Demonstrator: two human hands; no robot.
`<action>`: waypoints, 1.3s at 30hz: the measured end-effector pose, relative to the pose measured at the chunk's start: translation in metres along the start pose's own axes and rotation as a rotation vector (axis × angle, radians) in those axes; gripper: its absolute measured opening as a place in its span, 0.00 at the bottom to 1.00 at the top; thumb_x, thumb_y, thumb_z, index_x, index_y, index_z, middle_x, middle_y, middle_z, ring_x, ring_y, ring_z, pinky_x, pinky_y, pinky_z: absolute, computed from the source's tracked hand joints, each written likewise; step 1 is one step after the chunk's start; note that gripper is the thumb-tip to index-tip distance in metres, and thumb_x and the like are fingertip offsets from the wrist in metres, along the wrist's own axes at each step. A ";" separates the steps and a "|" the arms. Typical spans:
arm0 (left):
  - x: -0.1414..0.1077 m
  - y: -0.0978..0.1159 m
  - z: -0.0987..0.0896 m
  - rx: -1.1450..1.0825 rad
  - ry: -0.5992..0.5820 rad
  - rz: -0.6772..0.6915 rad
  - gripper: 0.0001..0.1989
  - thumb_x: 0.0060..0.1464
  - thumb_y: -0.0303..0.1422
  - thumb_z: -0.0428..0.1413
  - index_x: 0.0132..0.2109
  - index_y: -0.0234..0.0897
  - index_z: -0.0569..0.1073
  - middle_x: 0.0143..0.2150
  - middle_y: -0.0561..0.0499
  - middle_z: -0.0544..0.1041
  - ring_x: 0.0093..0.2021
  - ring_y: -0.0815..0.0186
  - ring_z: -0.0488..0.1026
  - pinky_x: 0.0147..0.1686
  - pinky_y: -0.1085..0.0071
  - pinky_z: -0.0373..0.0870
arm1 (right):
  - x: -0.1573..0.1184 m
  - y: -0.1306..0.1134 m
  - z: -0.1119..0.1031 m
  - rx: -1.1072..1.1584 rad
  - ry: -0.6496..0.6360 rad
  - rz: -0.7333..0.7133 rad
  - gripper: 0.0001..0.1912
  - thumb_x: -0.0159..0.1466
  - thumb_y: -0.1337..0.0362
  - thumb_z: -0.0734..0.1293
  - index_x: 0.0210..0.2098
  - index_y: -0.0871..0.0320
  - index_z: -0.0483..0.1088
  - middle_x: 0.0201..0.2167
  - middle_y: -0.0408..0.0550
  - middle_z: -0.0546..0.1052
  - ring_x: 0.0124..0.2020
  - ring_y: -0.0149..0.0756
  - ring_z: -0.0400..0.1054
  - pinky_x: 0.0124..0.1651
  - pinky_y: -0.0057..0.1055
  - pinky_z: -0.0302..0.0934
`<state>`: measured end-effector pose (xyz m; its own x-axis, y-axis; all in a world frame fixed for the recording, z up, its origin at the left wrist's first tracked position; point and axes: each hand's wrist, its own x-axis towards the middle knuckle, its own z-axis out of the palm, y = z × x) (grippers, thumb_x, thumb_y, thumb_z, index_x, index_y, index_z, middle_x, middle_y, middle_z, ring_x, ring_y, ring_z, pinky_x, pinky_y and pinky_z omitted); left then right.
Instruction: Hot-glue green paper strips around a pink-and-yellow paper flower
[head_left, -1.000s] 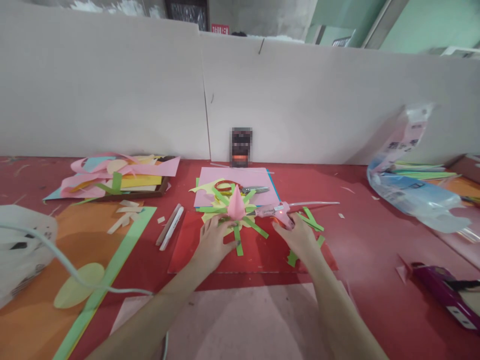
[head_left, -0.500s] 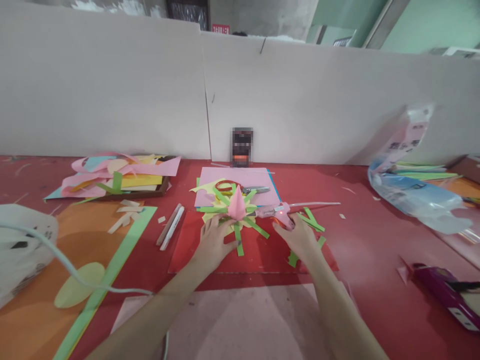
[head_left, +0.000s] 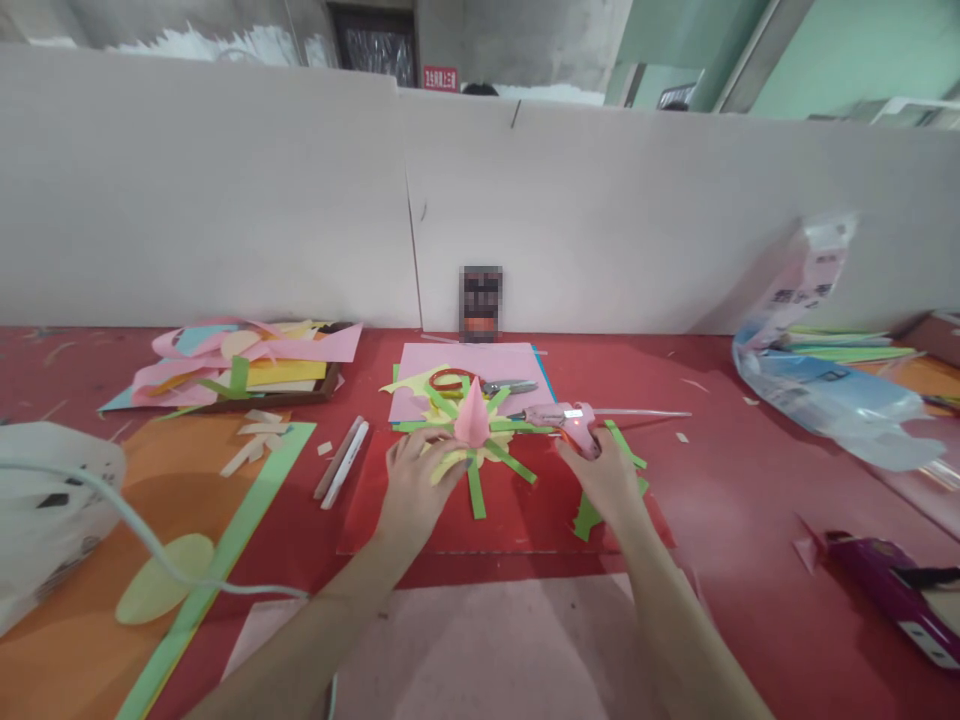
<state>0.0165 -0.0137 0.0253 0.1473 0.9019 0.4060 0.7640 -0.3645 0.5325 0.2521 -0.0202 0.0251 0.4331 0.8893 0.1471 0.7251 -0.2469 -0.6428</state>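
A paper flower with a pink cone (head_left: 472, 415) at its centre, yellow scalloped petals and green strips fanning out lies over a red sheet (head_left: 420, 520). My left hand (head_left: 422, 478) is closed on the flower's left side, fingers at the yellow petals. My right hand (head_left: 604, 475) is wrapped round the grip of a pink glue gun (head_left: 574, 422). The gun's nozzle points left, close to the flower, and a clear glue stick (head_left: 645, 413) sticks out behind it. Scissors (head_left: 510, 387) with a red handle lie on a pink sheet (head_left: 420, 360) behind the flower.
Coloured paper scraps (head_left: 277, 372) fill a brown tray at the back left. Two pens (head_left: 346, 465) lie left of the red sheet. Green scraps (head_left: 589, 515) lie near my right hand. A plastic bag (head_left: 825, 390) and a purple tool (head_left: 889, 590) are at right. A white cable (head_left: 142, 530) crosses the left.
My left hand has shifted slightly, its thumb now up at the petals. The glue gun has moved a little to the right with my right hand. The camera view has tilted slightly up.
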 end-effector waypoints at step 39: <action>0.072 0.043 -0.028 -0.090 0.216 0.044 0.07 0.52 0.34 0.54 0.34 0.42 0.76 0.36 0.55 0.76 0.37 0.66 0.69 0.43 0.67 0.59 | 0.003 0.000 -0.001 0.165 0.064 -0.009 0.17 0.51 0.48 0.62 0.24 0.55 0.55 0.18 0.36 0.57 0.21 0.28 0.51 0.26 0.27 0.46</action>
<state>0.0419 0.0295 0.0984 0.0333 0.8177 0.5747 0.6995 -0.4298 0.5710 0.2535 -0.0180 0.0259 0.4645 0.8633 0.1975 0.6338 -0.1683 -0.7550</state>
